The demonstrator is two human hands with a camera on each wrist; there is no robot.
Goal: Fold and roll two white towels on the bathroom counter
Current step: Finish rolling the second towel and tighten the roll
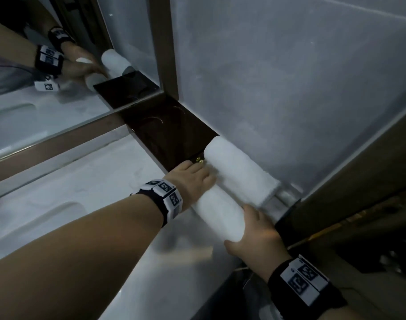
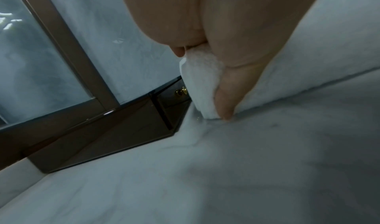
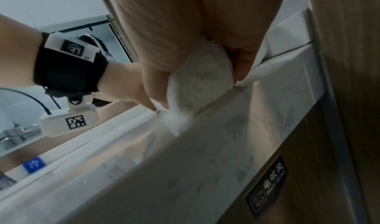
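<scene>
Two rolled white towels lie side by side on the white counter (image 1: pixel 105 176), close to the right-hand wall. The far roll (image 1: pixel 239 167) rests against the wall, untouched. Both hands hold the near roll (image 1: pixel 218 215). My left hand (image 1: pixel 197 179) grips its far end, thumb on one side and fingers on the other, with the towel end (image 2: pixel 202 81) between them in the left wrist view. My right hand (image 1: pixel 250 227) wraps its near end, where the spiral of the roll (image 3: pixel 201 81) shows in the right wrist view.
A dark brown box (image 1: pixel 172 135) with a gold knob (image 1: pixel 200 160) stands in the corner just beyond the towels. A framed mirror (image 1: pixel 58 77) runs along the back. The sink basin (image 1: pixel 47 215) lies to the left. A hair-dryer label (image 3: pixel 267 187) sits below the counter edge.
</scene>
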